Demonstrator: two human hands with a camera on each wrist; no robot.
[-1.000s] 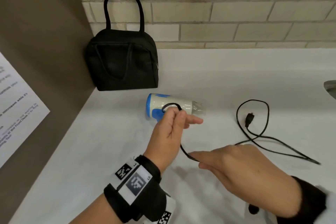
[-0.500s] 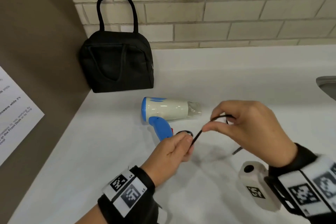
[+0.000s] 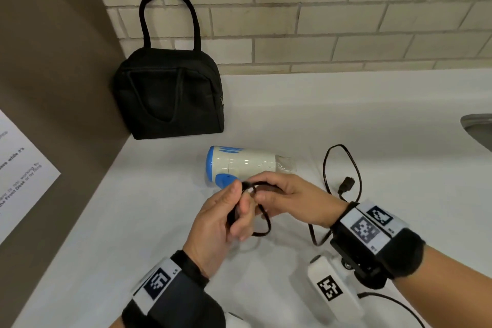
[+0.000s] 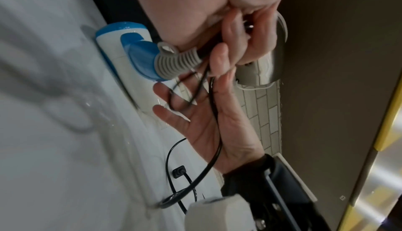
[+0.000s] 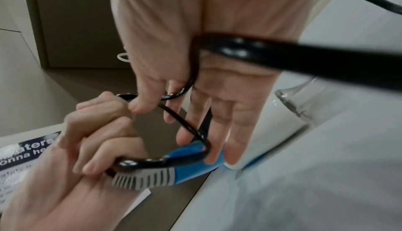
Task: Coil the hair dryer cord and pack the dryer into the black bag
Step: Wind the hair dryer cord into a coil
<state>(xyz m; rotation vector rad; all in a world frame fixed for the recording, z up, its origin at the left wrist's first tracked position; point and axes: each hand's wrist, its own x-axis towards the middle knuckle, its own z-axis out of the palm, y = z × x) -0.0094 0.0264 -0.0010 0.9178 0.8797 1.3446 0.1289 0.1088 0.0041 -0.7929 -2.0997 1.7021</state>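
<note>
At the far left a brown wall panel (image 3: 53, 66) carries a printed paper notice (image 3: 18, 181). In the corner where that panel meets the tiled wall (image 3: 319, 21), the black bag (image 3: 170, 98) stands upright on the white table (image 3: 372, 128), its handle up and the top closed as far as the head view shows. Just in front of it and to the right, the hair dryer (image 3: 239, 164) lies on its side on the table, white barrel pointing right, blue handle toward the person. The left hand (image 3: 215, 229) has its grip clenched around the gathered loops of the cord (image 3: 262, 224), close to the grey ribbed strain relief (image 4: 174, 61) at the end of the handle. The right hand (image 3: 295, 200) meets it just beside, thumb and forefinger pinching a loop of the same cord while the other fingers (image 5: 237, 131) stretch out loosely. Further right, the rest of the cord curves loose over the table, with the plug (image 3: 346, 185) lying inside that curve. At the far right edge a metal sink rim (image 3: 479, 125) shows.
</note>
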